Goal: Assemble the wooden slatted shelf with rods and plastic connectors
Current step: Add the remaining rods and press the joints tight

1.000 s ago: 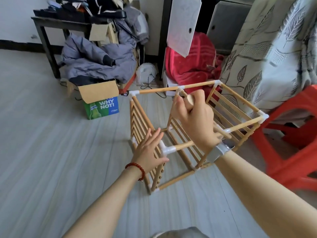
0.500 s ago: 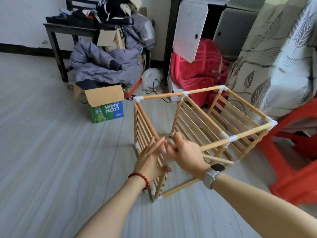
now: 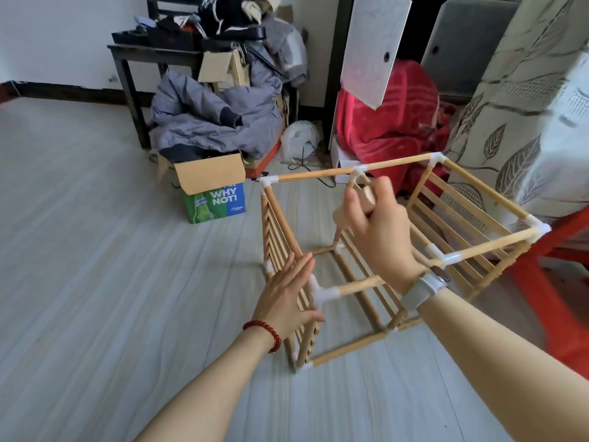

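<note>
The wooden slatted shelf (image 3: 478,202) lies on its side on the floor, its rods joined by white plastic connectors (image 3: 325,293). My left hand (image 3: 287,298) presses flat, with straight fingers, against the outer slatted panel (image 3: 277,231) beside the near connector. My right hand (image 3: 379,231) is raised above the frame's middle, with its fingers curled round a short wooden rod (image 3: 366,197) that stands roughly upright. A grey watch sits on my right wrist and a red bead bracelet on my left.
A green and blue cardboard box (image 3: 212,193) stands on the floor to the left of the shelf. Behind lie a heap of grey clothes (image 3: 210,119), a dark table (image 3: 153,59) and a red blanket (image 3: 392,122). A red stool (image 3: 554,282) stands at the right.
My right hand has risen from the near connector beside my left hand, back up over the frame's middle, with the rod in its grip. My left hand stays on the slatted panel.
</note>
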`<action>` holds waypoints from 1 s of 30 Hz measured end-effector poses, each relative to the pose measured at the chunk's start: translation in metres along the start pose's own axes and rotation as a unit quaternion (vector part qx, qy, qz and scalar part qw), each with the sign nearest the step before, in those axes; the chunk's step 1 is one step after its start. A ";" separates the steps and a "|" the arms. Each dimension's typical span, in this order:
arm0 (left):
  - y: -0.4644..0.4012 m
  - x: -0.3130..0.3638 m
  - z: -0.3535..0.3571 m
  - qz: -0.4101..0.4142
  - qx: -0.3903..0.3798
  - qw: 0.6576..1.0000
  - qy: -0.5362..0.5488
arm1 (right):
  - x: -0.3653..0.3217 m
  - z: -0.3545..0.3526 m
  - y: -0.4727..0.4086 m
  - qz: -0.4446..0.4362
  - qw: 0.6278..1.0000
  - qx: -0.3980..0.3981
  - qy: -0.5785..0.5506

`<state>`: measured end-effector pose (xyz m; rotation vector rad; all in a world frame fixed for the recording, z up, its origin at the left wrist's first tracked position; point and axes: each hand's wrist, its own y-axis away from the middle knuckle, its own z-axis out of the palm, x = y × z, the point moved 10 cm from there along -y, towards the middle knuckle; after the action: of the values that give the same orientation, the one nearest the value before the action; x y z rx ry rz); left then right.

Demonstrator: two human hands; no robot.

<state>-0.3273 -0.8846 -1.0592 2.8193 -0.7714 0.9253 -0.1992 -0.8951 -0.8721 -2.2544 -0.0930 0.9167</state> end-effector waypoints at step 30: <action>0.008 0.000 0.000 0.046 -0.028 0.998 0.042 | 0.035 0.066 0.049 0.025 0.976 -0.204 0.071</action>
<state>-0.3309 -0.8919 -1.0600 2.6989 -0.9082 1.0120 -0.2241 -0.8836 -0.9574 -2.7064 -0.1746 0.8143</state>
